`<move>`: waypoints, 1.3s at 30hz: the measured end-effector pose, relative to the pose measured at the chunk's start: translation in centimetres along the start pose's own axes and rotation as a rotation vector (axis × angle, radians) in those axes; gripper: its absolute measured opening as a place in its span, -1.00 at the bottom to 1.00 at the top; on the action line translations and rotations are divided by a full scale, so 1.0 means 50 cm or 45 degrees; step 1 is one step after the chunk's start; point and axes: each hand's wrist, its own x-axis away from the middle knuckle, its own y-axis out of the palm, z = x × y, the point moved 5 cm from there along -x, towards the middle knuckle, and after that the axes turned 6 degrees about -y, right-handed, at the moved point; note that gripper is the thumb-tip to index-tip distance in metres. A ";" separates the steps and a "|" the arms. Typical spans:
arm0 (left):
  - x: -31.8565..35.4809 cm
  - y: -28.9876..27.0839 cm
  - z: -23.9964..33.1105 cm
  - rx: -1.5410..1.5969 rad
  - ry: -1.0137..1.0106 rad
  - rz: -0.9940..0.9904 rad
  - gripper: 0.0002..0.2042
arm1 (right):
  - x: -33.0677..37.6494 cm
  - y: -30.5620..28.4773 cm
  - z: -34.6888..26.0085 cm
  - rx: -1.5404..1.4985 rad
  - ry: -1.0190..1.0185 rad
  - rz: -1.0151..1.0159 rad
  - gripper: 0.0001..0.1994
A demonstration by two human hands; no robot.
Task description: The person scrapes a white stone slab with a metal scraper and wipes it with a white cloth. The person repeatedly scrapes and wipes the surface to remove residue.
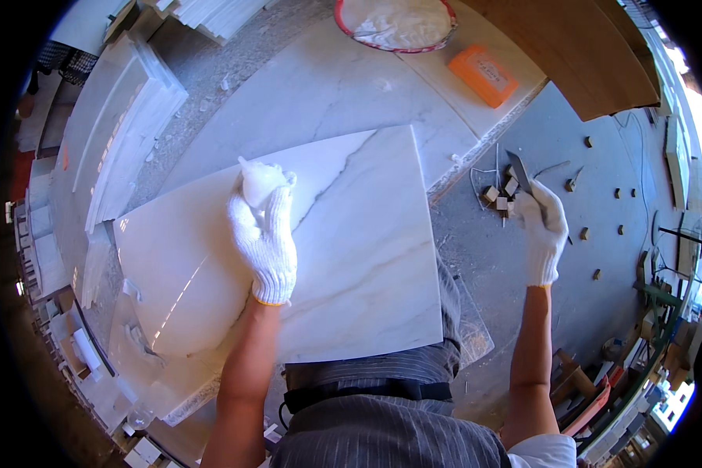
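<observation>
Gloved left hand (264, 234) clenched around a white cloth wad (259, 181) on a veined marble slab (351, 257); gloved right hand (544, 230) gripping a flat scraper blade (519, 171).

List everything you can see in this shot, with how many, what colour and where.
Glossy white marble tile with grey veins: one, centre, under the left hand.
Crumpled white cloth: one, gripped in the left hand, on the tile.
Flat grey metal blade: one, in the right hand, over the floor.
Red-rimmed round basin of white material: one, top centre.
Orange rectangular block: one, upper right on the stone slab.
Small tan wooden blocks: several, scattered on the grey concrete floor.
Stacked white stone strips: many, left.
Left hand: white knit glove.
Right hand: white knit glove.
</observation>
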 end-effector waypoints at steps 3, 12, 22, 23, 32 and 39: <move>0.006 -0.001 -0.002 0.024 -0.042 0.069 -0.63 | -0.052 0.075 -0.069 -0.141 0.008 -0.084 -0.75; 0.006 0.001 0.003 -0.020 0.011 0.046 -0.65 | -0.234 0.249 -0.207 0.193 -0.484 -0.261 -0.78; 0.008 -0.001 -0.009 0.076 -0.018 0.073 -0.61 | -0.287 0.329 -0.208 0.400 -0.674 -0.387 -0.75; 0.008 -0.002 -0.009 0.042 0.004 0.064 -0.61 | -0.290 0.331 -0.203 0.390 -0.686 -0.380 -0.74; 0.007 0.003 -0.003 0.038 0.042 0.034 -0.61 | -0.302 0.335 -0.176 0.107 -0.289 -0.481 -0.71; 0.010 -0.001 -0.007 0.058 -0.052 0.051 -0.63 | -0.242 0.289 -0.191 -0.043 -0.128 -0.439 -0.69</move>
